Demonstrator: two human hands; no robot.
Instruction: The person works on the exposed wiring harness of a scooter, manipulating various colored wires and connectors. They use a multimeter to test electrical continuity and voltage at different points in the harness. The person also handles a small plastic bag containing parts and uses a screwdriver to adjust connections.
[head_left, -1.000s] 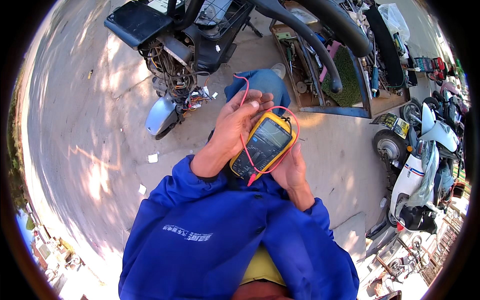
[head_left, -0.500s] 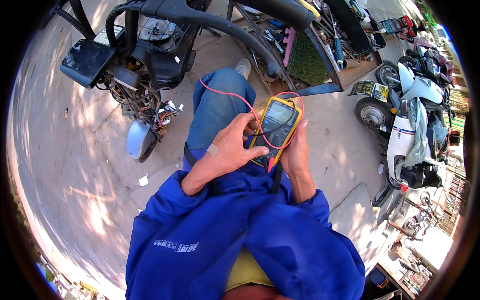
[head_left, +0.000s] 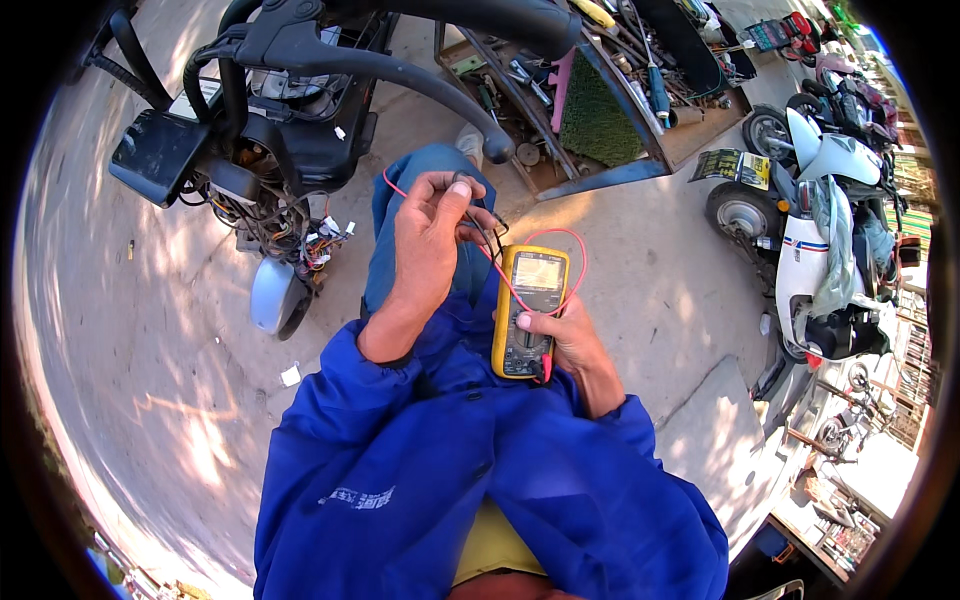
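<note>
A yellow multimeter [head_left: 527,284] is gripped in my right hand [head_left: 571,342], its thumb across the dial area. My left hand [head_left: 432,240] is raised to the upper left of it, fingertips pinched on a black test lead [head_left: 490,236]. A red lead [head_left: 580,260] loops over the meter and runs up past my left hand. Both leads meet the bottom of the meter at coloured plugs. Behind the hands is my leg in blue trousers [head_left: 390,264].
A partly dismantled scooter [head_left: 255,115] with exposed wiring [head_left: 298,235] stands at upper left, its black handlebar reaching overhead. A metal tray of tools [head_left: 670,156] lies at top right. Parked scooters [head_left: 835,160] line the right side. Sunlit concrete [head_left: 150,330] extends left.
My left hand has moved from the meter up and left with the black lead. The meter has shifted down, now gripped with my right thumb across its front.
</note>
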